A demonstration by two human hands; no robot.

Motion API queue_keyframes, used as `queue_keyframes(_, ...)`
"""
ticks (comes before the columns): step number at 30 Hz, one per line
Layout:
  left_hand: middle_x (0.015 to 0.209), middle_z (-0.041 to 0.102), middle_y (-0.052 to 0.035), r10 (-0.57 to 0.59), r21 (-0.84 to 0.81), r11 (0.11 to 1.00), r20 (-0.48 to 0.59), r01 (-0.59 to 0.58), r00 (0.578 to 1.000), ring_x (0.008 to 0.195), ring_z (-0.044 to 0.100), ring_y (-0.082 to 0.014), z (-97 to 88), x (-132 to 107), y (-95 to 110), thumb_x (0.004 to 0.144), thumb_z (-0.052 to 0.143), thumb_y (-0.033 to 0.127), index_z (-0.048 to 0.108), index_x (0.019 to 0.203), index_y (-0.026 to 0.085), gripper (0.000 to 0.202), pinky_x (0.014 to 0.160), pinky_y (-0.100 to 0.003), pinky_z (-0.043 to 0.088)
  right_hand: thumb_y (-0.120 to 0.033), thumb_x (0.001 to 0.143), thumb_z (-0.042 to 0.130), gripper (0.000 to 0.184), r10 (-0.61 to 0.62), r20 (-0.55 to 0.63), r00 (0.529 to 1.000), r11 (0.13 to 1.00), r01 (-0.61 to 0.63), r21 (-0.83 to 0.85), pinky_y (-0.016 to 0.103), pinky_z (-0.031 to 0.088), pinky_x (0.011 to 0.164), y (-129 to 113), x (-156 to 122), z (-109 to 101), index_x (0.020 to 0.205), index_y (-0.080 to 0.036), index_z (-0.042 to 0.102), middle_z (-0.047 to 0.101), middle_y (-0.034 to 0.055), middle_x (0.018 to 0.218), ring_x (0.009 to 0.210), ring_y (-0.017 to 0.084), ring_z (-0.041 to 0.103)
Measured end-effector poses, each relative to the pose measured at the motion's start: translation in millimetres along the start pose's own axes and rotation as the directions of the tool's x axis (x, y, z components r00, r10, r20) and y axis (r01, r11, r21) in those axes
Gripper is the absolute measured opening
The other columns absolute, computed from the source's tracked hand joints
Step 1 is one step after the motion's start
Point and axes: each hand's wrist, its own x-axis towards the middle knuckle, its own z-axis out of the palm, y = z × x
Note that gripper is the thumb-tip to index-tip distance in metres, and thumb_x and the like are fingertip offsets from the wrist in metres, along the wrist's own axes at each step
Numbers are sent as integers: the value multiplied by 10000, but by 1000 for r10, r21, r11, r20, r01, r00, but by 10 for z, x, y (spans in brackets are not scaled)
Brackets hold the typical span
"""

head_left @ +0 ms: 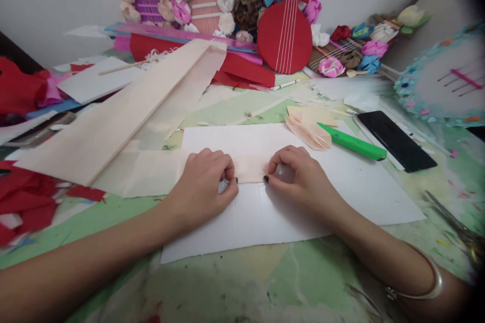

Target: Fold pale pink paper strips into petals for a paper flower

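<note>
A strip of pale cream crepe paper point(249, 167) lies across a white board point(364, 189), between my two hands. My left hand point(206, 181) pinches the strip's near edge between thumb and fingertips. Facing it, my right hand point(305, 179) pinches the same edge a short way to the right. The strip runs left under my left hand toward a large folded cream sheet point(129, 116). Just beyond my right hand rest a pleated cream paper piece point(308, 132) and a green utility knife point(354, 142).
A black phone point(397, 140) and scissors point(456, 224) lie on the right. Red paper scraps point(26, 197) sit at left. Along the back stand a red paper lute point(285, 35) and several flower-decorated paper instruments. A round decorated piece point(447, 78) leans at the far right.
</note>
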Motion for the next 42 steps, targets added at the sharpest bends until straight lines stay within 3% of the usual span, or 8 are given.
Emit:
queue_keyframes(3,690,485,11,-27,11,1000,-5,27,1000,670,439,-169,5,-6,16,749,519,155,445,755,182,79,631,-325,320,-81,723,610,170,-129,-45,991,991,126,-47,386,418,781,7,-33,32,805,-218,666,591,52,883,868,219,479)
queue_keyframes(7,733,487,9,44,0,999,-14,-44,999,706,445,-164,18,-23,20,776,492,110,473,780,178,71,667,-336,332,-63,760,580,181,-356,-101,929,923,332,-196,409,418,812,-4,-79,61,783,-193,704,600,84,988,937,245,445)
queue_keyframes(13,862,587,-39,284,35,959,-132,-281,950,821,474,-191,64,-76,-10,865,482,78,616,868,170,163,743,-370,390,-46,857,477,221,-507,121,853,764,510,-395,392,406,714,-99,-140,14,856,-98,692,640,120,947,908,256,467)
queue_keyframes(17,858,658,-59,467,214,877,-174,-430,867,848,517,-227,51,-124,12,883,504,68,657,913,124,166,746,-408,416,-54,876,482,187,-501,230,834,690,545,-476,385,395,709,-131,-185,-7,867,-87,666,631,120,909,893,247,487)
queue_keyframes(22,818,670,-120,537,397,792,-94,-463,839,845,569,-293,15,-195,76,875,488,70,677,956,56,206,673,-434,452,-67,886,483,202,-479,272,834,667,548,-506,399,399,740,-172,-226,-39,1006,-74,645,622,116,892,893,252,498)
queue_keyframes(29,844,674,-148,532,466,765,-66,-445,844,828,601,-316,5,-252,106,865,460,60,666,1020,32,259,636,-449,492,-99,929,408,290,-423,338,841,671,541,-507,417,399,763,-238,-248,-77,1150,-89,596,616,121,919,924,267,519)
queue_keyframes(37,847,631,-131,492,359,811,11,-462,871,798,572,-275,-7,-244,82,858,443,45,620,1128,47,323,647,-454,516,-75,907,445,252,-457,301,837,657,545,-520,412,369,788,-225,-274,-80,1065,-77,641,648,117,894,916,253,538)
queue_keyframes(42,860,630,-155,510,376,789,39,-486,859,820,569,-286,-17,-242,79,872,444,54,618,1116,21,301,652,-467,525,-68,879,500,197,-443,291,848,665,528,-528,397,341,792,-193,-267,-112,959,-124,671,673,106,857,905,239,530)
